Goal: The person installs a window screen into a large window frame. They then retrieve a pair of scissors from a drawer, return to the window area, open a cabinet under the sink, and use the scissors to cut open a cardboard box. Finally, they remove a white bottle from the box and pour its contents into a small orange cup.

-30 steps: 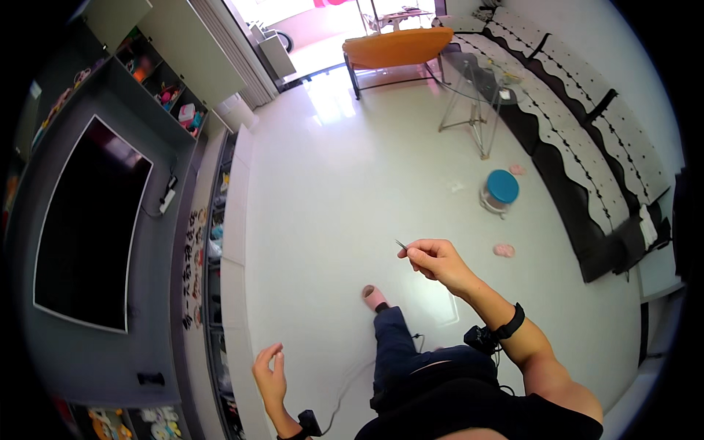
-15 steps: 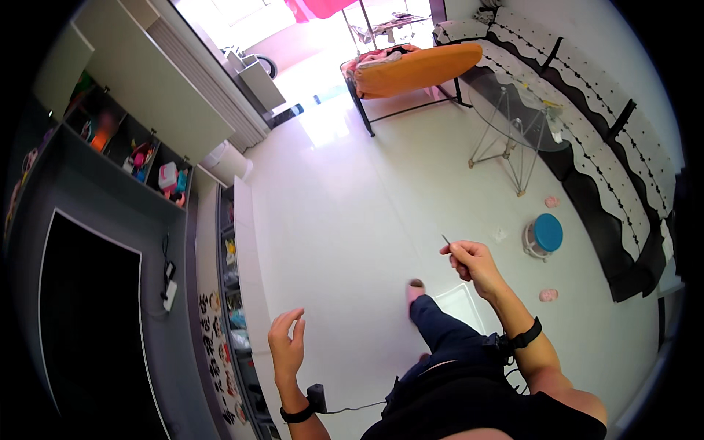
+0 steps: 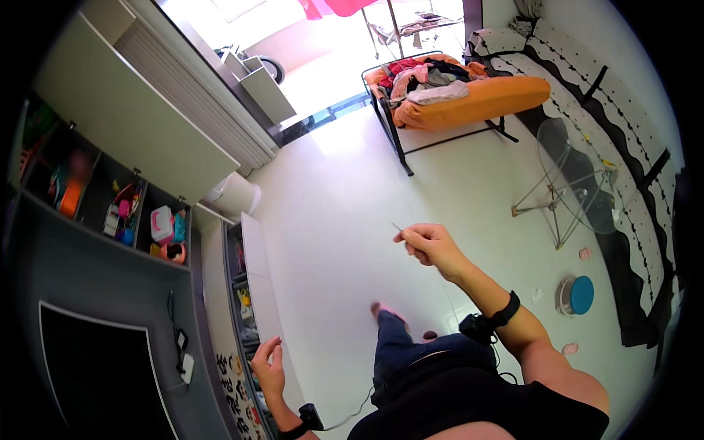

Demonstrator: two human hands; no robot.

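While the right hand [image 3: 429, 246] carries it at chest height over the white tiled floor [image 3: 345, 220] | item: thin grey needle-like stick [image 3: 397, 227], tip jutting up-left of pinching fingers [image 3: 411, 238] | step: carrying, judged | next: steady pinch | left hand [image 3: 269, 369] open, empty, beside low white shelf unit [image 3: 258, 279].

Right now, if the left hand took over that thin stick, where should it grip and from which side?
Probably the bare tip end of the thin stick, approached from its left. The right hand pinches the other end, and the stick pokes up-left out of the fingers, so only that short stretch is exposed. The left hand is empty.
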